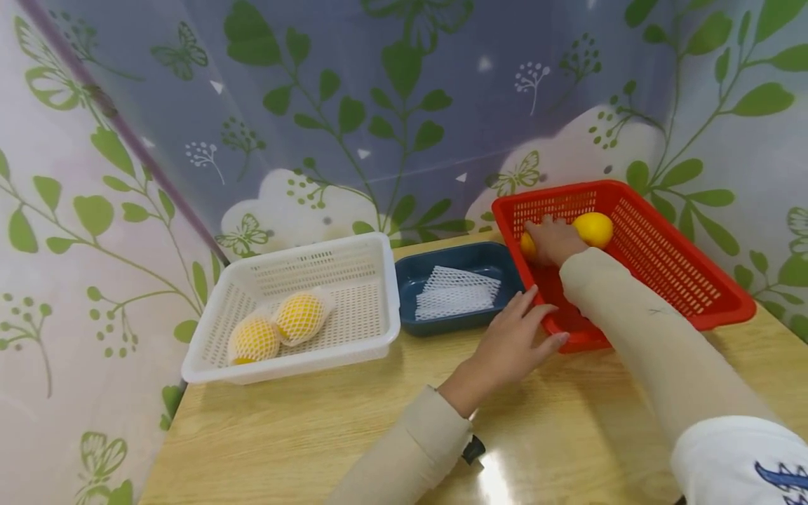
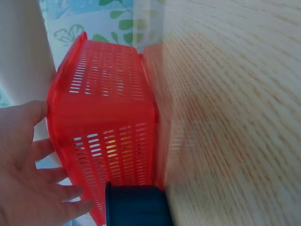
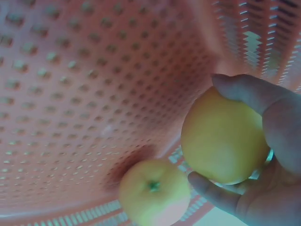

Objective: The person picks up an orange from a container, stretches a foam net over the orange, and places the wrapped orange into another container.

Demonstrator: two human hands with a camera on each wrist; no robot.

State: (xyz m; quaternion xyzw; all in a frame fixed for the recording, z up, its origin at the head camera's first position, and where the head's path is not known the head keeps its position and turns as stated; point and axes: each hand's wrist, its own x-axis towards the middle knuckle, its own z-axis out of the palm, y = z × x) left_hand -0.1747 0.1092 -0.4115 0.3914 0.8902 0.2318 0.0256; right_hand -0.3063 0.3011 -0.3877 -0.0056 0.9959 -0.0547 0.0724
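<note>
Inside the red basket (image 1: 684, 266), my right hand (image 1: 555, 242) grips a yellow-orange orange (image 3: 223, 136). In the right wrist view, thumb and fingers curl round its sides. A second orange (image 1: 593, 230) with a small green stem end lies beside it against the basket's back wall. My left hand (image 1: 508, 344) is at the basket's near left corner, fingers spread and fairly straight, fingertips right at the rim in the left wrist view. Nothing lies in its palm.
A dark blue tray (image 1: 442, 327) holding white foam net sleeves (image 1: 457, 291) stands left of the red basket. Further left, a white basket (image 1: 353, 354) contains two net-wrapped fruits (image 1: 299, 319). All stand on a wooden table (image 1: 284, 428) before a patterned curtain (image 1: 391, 126).
</note>
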